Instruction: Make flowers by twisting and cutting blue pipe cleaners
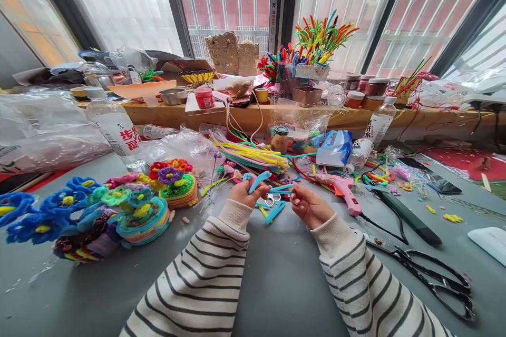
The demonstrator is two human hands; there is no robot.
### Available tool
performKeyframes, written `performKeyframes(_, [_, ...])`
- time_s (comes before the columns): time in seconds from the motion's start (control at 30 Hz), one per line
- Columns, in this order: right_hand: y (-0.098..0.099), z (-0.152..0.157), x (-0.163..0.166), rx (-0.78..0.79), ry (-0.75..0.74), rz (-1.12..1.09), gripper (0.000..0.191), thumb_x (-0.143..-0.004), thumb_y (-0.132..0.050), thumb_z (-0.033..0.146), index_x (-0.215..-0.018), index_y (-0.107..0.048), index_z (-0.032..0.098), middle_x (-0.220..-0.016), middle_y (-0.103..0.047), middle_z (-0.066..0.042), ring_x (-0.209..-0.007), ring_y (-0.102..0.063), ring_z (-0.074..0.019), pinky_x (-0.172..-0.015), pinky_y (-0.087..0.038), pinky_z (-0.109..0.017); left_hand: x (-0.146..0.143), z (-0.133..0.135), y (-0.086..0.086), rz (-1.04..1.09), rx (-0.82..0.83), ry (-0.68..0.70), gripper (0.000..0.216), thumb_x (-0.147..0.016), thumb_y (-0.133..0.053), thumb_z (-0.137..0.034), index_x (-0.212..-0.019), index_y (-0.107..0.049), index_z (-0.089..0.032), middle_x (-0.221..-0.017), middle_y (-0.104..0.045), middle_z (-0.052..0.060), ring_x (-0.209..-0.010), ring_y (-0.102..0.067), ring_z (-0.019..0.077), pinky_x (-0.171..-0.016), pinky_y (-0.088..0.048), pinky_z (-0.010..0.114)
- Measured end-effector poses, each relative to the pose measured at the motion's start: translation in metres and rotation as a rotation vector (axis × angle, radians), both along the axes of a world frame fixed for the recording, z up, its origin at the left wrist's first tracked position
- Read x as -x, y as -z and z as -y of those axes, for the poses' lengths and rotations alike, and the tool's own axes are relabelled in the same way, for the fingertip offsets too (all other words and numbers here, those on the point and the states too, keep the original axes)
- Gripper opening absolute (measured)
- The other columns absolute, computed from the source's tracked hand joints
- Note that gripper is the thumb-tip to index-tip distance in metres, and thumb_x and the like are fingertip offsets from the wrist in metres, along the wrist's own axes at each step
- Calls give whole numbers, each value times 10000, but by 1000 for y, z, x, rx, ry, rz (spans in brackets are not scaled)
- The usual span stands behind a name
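My left hand [245, 195] is closed around light-blue pipe cleaners, one folded piece [260, 181] sticking up past its fingers. Between the two hands stretches a light-blue pipe cleaner [281, 188], its right end pinched by the fingertips of my right hand [311, 206]. Just below it on the table lie another folded blue pipe cleaner [275, 212] and small white-handled scissors [272, 200]. A bundle of yellow, pink and green pipe cleaners [249, 152] sits beyond my hands. To the right of my right hand is a pink glue gun [343, 192].
Pipe-cleaner flower pots [143, 221] and blue flowers [43, 226] stand at the left. Large black-handled scissors [430, 274], a dark green flat tool [411, 218] and a phone [445, 183] lie at the right. Bottles, jars and a crowded wooden ledge [245, 116] line the back.
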State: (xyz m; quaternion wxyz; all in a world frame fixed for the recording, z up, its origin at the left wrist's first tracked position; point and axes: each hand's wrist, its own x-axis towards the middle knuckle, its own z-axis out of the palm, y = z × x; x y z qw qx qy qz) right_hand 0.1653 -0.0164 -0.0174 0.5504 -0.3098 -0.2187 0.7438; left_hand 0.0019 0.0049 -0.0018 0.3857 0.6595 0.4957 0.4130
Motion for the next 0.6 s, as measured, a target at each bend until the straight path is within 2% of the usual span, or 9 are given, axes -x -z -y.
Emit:
performKeyframes(0.23, [1, 0, -2, -20, -46, -152, 108, -578, -643, 175, -625, -570, 110, -516, -554, 9, -410, -455, -3, -347, -374, -63, -1, -2, 0, 242, 123, 88, 173, -503, -629, -296, -555, -580, -138, -484, -589, -8, -498, -547, 115, -565, -441, 247])
performKeyframes(0.43, [-1, -1, -4, -27, -37, -154, 54, -635, -598, 149, -613, -559, 117, -495, -525, 27, -404, -437, 4, -354, -382, -56, 1, 0, -2, 224, 157, 131, 164, -494, -637, -282, -547, -586, -135, -498, -605, 5, -521, -566, 136, -590, -454, 268])
performKeyframes(0.6, [0, 0, -1, -90, -47, -198, 124, -564, -657, 176, -605, -560, 112, -492, -507, 34, -422, -428, -1, -352, -368, -61, 0, 0, -2, 173, 179, 166, 162, -511, -622, -289, -546, -582, -136, -512, -607, 12, -540, -570, 145, -600, -452, 275])
